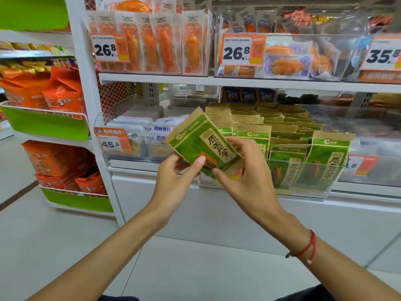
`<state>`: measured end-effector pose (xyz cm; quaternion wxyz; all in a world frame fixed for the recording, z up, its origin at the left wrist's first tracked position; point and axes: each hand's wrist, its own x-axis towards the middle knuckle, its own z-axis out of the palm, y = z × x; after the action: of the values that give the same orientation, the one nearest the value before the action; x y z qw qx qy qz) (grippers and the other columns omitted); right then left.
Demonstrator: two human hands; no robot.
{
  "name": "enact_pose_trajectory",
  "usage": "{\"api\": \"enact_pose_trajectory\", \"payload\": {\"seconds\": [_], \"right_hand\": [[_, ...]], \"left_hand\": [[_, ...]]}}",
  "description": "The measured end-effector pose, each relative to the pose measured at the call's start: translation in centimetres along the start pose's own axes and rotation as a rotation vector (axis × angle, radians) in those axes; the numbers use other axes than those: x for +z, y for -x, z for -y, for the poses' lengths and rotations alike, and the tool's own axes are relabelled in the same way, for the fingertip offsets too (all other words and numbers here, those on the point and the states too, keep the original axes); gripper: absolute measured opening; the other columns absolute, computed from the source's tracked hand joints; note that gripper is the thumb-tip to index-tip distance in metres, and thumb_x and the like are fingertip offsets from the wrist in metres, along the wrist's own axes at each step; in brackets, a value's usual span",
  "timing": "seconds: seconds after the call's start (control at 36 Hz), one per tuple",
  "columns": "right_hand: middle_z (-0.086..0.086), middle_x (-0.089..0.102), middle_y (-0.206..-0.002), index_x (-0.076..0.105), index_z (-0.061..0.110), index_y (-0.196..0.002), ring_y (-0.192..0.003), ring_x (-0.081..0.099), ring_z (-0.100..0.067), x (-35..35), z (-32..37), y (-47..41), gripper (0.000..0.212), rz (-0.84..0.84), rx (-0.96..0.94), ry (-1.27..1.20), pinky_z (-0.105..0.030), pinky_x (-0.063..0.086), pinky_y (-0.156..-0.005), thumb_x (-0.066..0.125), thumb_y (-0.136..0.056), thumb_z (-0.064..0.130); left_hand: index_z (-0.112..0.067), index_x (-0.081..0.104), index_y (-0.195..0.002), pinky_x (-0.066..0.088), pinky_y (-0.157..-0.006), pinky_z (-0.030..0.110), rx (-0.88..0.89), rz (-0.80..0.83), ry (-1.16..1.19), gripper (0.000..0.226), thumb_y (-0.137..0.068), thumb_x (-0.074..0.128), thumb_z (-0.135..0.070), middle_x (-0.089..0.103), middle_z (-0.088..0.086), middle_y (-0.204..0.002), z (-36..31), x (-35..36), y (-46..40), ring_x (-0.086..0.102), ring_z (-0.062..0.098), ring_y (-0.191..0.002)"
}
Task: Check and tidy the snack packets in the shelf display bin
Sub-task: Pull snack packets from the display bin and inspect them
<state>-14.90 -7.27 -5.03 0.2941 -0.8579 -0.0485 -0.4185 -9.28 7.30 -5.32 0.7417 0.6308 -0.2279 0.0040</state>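
Two bare forearms reach in from the bottom edge; the right wrist wears a red string bracelet. The left hand pinches the lower left edge of a green and kraft snack packet, thumb on the printed front, other fingers curled behind it. The right hand grips the same packet at its lower right corner, thumb tip on the front near the bottom edge, fingers wrapped round the right side. The packet is held in the air, tilted with its top toward the upper left, just in front of the left end of the clear display bin.

The bin sits on the lower white shelf and holds rows of matching green packets, standing upright and leaning back, packed in several columns. The front right packet stands against the bin's clear front wall. Left of the bin, another clear bin holds white fish-snack packs with an orange 45.8 price tag.

On the upper shelf stand orange-filled pouches behind 26.8 tags. Farther left, a side rack carries orange bags above green panels.
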Motion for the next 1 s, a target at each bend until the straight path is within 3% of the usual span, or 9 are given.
{"api": "enact_pose_trajectory", "payload": {"seconds": [0.11, 0.19, 0.36, 0.42, 0.58, 0.69, 0.81, 0.92, 1.0], "right_hand": [[0.002, 0.060, -0.113, 0.055, 0.015, -0.122, -0.101, 0.056, -0.005, -0.9, -0.1, -2.9, 0.038, -0.131, 0.038, -0.116, -0.014, 0.047, -0.081, 0.068, -0.086, 0.014], [0.004, 0.057, -0.113, 0.049, 0.022, -0.128, -0.097, 0.055, -0.004, -2.0, 0.3, -5.9, 0.043, -0.136, 0.110, -0.146, -0.017, 0.049, -0.077, 0.067, -0.089, 0.021], [0.001, 0.064, -0.109, 0.061, 0.023, -0.120, -0.095, 0.061, -0.015, -3.3, 0.0, -10.0, 0.035, 0.051, 0.130, -0.187, -0.029, 0.053, -0.085, 0.071, -0.087, 0.022], [-0.002, 0.065, -0.105, 0.063, 0.024, -0.118, -0.091, 0.062, -0.019, -3.5, -0.4, -10.4, 0.034, 0.112, 0.138, -0.213, -0.026, 0.054, -0.082, 0.072, -0.085, 0.020], [0.007, 0.066, -0.101, 0.063, 0.019, -0.111, -0.084, 0.064, -0.008, -3.6, -1.6, -10.7, 0.031, 0.304, 0.139, -0.059, -0.022, 0.056, -0.074, 0.075, -0.083, 0.025], [0.009, 0.066, -0.097, 0.062, 0.022, -0.102, -0.088, 0.062, -0.008, -3.2, -2.3, -10.3, 0.027, 0.385, 0.076, 0.100, -0.034, 0.056, -0.081, 0.076, -0.081, 0.031], [0.009, 0.064, -0.100, 0.061, 0.021, -0.108, -0.095, 0.059, -0.010, -2.7, -2.5, -10.1, 0.029, 0.371, 0.033, 0.160, -0.037, 0.053, -0.086, 0.073, -0.083, 0.031], [0.015, 0.062, -0.088, 0.064, 0.020, -0.111, -0.087, 0.059, -0.003, -2.4, -2.4, -9.9, 0.023, 0.219, 0.012, 0.135, -0.033, 0.053, -0.083, 0.067, -0.089, 0.026], [0.011, 0.061, -0.085, 0.066, 0.019, -0.112, -0.089, 0.061, -0.010, -2.2, -2.7, -9.8, 0.022, 0.182, 0.040, 0.212, -0.034, 0.050, -0.079, 0.064, -0.092, 0.029]], "left_hand": [[-0.024, 0.065, -0.102, 0.056, -0.088, 0.028, 0.067, 0.068, -0.058, 0.014, -0.092, 0.065, -0.014, 0.073, -0.006, -0.107, -2.2, 0.7, -2.9, 0.068, 0.010, -0.103], [-0.029, 0.065, -0.100, 0.056, -0.087, 0.026, 0.124, 0.139, -0.121, 0.017, -0.092, 0.065, -0.013, 0.071, -0.012, -0.107, -4.5, 0.9, -5.7, 0.067, 0.009, -0.104], [-0.025, 0.063, -0.105, 0.055, -0.074, 0.015, 0.101, 0.179, -0.104, 0.018, -0.095, 0.062, -0.011, 0.067, -0.015, -0.105, -5.1, 0.5, -7.9, 0.066, -0.001, -0.092], [-0.027, 0.063, -0.103, 0.055, -0.074, 0.016, 0.083, 0.179, -0.102, 0.018, -0.095, 0.061, -0.011, 0.067, -0.017, -0.104, -4.2, 0.3, -8.1, 0.067, -0.001, -0.091], [-0.025, 0.064, -0.111, 0.047, -0.098, 0.029, 0.105, 0.245, -0.315, 0.022, -0.094, 0.062, -0.010, 0.067, -0.012, -0.114, -2.8, -0.9, -8.9, 0.061, 0.011, -0.113], [-0.024, 0.062, -0.112, 0.046, -0.095, 0.019, 0.094, 0.268, -0.384, 0.024, -0.093, 0.063, -0.009, 0.066, -0.014, -0.110, -1.8, -1.2, -8.8, 0.059, 0.008, -0.111], [-0.021, 0.061, -0.118, 0.048, -0.098, 0.029, 0.151, 0.157, -0.397, 0.028, -0.093, 0.064, -0.011, 0.067, -0.008, -0.114, -0.6, -0.4, -8.5, 0.060, 0.009, -0.109], [-0.022, 0.063, -0.109, 0.053, -0.090, 0.029, 0.199, 0.031, -0.361, 0.019, -0.093, 0.063, -0.012, 0.067, -0.011, -0.105, -0.1, 0.3, -8.5, 0.064, 0.007, -0.097], [-0.033, 0.061, -0.100, 0.055, -0.086, 0.030, 0.225, -0.007, -0.380, 0.016, -0.094, 0.063, -0.019, 0.068, -0.013, -0.102, 0.1, 0.4, -8.3, 0.067, 0.006, -0.093]]}}
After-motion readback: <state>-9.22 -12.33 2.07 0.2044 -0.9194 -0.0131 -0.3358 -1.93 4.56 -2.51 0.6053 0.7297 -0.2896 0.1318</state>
